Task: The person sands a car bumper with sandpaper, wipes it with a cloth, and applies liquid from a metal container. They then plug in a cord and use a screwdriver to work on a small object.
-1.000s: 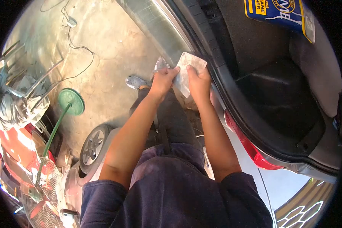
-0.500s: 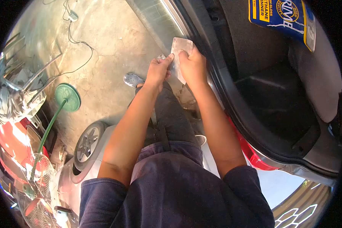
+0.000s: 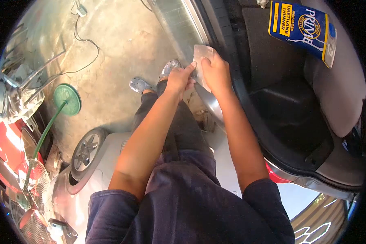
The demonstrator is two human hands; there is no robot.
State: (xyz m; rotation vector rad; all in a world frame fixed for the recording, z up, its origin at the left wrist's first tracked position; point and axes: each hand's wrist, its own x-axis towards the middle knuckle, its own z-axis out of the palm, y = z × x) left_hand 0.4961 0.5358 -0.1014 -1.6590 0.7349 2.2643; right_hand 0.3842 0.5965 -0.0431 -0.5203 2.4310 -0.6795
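Observation:
A pale, thin, roughly rectangular sheet (image 3: 202, 52), dull and slightly see-through in look, is held up between both hands at the edge of the car's open trunk. My right hand (image 3: 217, 73) grips its right side with the thumb lying across the face. At the left edge, my left hand (image 3: 180, 79) pinches it between thumb and fingers. The lower part of the sheet is partly covered by the hands. Its exact material I cannot make out.
The dark trunk (image 3: 288, 118) opens on the right, with a blue urethane thinner can (image 3: 301, 32) inside. A red tail light (image 3: 275, 174) is below. To the left are a green round base (image 3: 67, 99), a fan (image 3: 32, 195), a cable (image 3: 85, 40) and a car wheel (image 3: 87, 152).
Both hands, still on the sheet, have shifted a little right and down in view. A second shoe now shows beside the left hand, and more of the thinner can is visible.

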